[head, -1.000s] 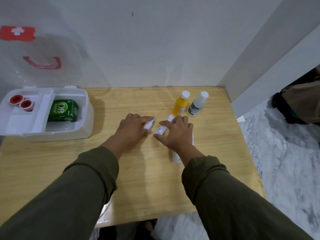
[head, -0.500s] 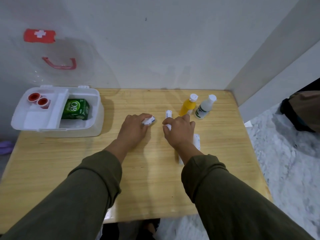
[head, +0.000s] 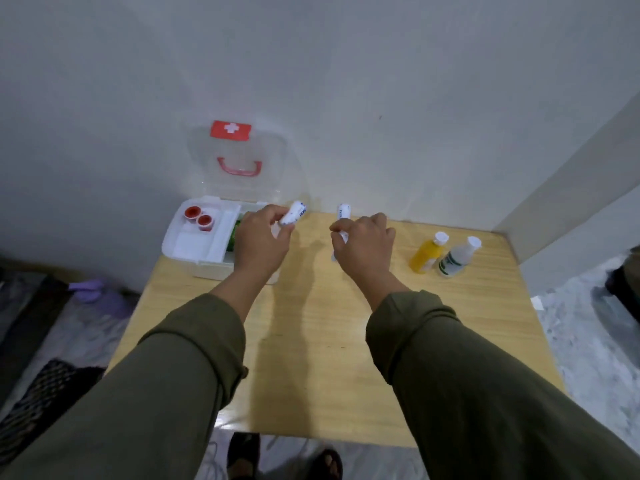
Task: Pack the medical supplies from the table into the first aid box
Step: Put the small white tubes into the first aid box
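Left hand: my left hand (head: 259, 242) pinches a small white wrapped roll (head: 293, 213) over the white plastic first aid box (head: 194, 242) at the pale wooden table's (head: 311, 341) far-left corner.
Right hand: my right hand (head: 363, 245) curls round another white roll (head: 344, 213), mid-table.
Bottles: yellow plastic bottle (head: 426, 253) and white plastic bottle (head: 457, 256), far-right edge.

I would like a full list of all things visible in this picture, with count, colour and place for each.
first aid box: 1, white, open, table's left rear
lid: 1, clear, red cross label and red handle, upright against wall
red-capped containers: 2, in box's left compartment
green carton: 1, in box, mostly hidden
white rolls: 2, one in each hand
yellow bottle: 1, table's right rear
white bottle: 1, beside yellow bottle
table: 1, light wood
left hand: grips a roll over the box
right hand: grips a roll
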`<state>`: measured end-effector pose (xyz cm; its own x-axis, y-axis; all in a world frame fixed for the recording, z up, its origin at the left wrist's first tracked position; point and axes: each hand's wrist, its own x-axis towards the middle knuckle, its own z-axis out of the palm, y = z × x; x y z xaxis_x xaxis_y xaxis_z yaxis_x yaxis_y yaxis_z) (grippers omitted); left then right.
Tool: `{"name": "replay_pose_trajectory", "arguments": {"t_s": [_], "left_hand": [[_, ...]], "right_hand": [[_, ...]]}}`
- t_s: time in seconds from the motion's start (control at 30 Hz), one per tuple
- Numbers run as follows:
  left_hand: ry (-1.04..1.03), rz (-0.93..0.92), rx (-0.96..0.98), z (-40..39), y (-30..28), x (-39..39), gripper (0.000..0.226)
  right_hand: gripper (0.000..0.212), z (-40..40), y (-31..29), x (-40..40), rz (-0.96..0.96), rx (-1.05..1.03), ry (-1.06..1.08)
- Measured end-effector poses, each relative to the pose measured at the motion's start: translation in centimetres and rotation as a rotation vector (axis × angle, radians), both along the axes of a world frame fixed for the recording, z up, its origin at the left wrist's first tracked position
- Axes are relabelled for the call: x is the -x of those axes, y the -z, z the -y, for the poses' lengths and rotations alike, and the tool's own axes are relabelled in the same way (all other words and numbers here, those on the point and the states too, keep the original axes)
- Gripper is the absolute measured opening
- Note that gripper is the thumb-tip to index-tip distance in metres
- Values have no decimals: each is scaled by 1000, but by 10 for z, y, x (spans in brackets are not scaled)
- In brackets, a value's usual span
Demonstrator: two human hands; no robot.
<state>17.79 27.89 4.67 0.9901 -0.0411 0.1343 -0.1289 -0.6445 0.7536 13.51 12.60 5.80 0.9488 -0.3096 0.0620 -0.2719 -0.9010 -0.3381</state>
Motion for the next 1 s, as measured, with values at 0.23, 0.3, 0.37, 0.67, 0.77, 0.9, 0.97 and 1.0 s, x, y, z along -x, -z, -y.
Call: {"name": "replay_pose_trajectory", "arguments": {"t_s": [0.23,0.3,0.37,0.67,0.77,0.9,0.97,1.0], "left_hand": [[-68,9,-80,-99,-27,-13,24],[-73,-10,-121,-125,-26,-17,26],[-77,-36,-155,-151,-22,-24,28],[70,-106,-310,-199,4,-50,23],[114,-136,-337,-203,12,-59,22],[168,-164,-401,-203,18,-68,23],[183,-153,-435,-201,19,-72,24],[182,-144,-437,-201,19,-73,23]], "right_hand": [[26,-86,-23,-34,14,-66,-81],[27,-111,-24,-42,-3,-96,-95],[27,-138,-22,-51,-30,-123,-111],[30,-191,5,-74,-100,-85,-98],[31,-199,11,-81,-122,-62,-78],[35,-204,17,-90,-169,-20,-57],[36,-206,19,-94,-170,-3,-50],[36,-207,19,-96,-172,5,-51]]}}
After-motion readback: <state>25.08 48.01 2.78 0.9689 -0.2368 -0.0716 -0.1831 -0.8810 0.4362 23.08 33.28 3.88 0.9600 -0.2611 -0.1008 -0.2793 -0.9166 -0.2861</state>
